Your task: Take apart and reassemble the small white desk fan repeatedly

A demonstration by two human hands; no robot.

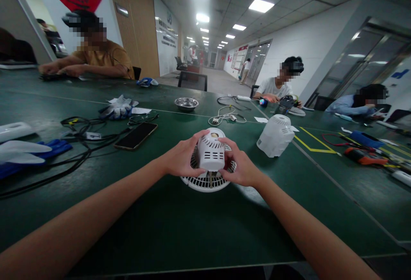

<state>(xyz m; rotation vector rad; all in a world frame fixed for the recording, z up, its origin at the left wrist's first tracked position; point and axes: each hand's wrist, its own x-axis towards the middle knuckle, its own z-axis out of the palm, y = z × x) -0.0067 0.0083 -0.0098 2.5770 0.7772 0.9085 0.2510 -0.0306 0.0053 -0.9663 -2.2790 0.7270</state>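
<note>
Between my hands is a white plastic motor housing (212, 153) with vent slots, standing over a round white fan grille (208, 184) on the green table. My left hand (184, 153) is closed around the housing's left side, thumb low and fingers near its top. On the opposite side, my right hand (242, 164) grips it the same way, fingers at the top and thumb near the lower edge. Part of the grille is hidden behind the housing and my hands. Whether the two parts are joined, I cannot tell.
A translucent white plastic cover (275, 136) stands to the right. Leftward lie a phone (136, 136), black cables (86, 147) and gloves (118, 108). A metal bowl (186, 104) and white cable (227, 117) are farther back. Several people sit around the table.
</note>
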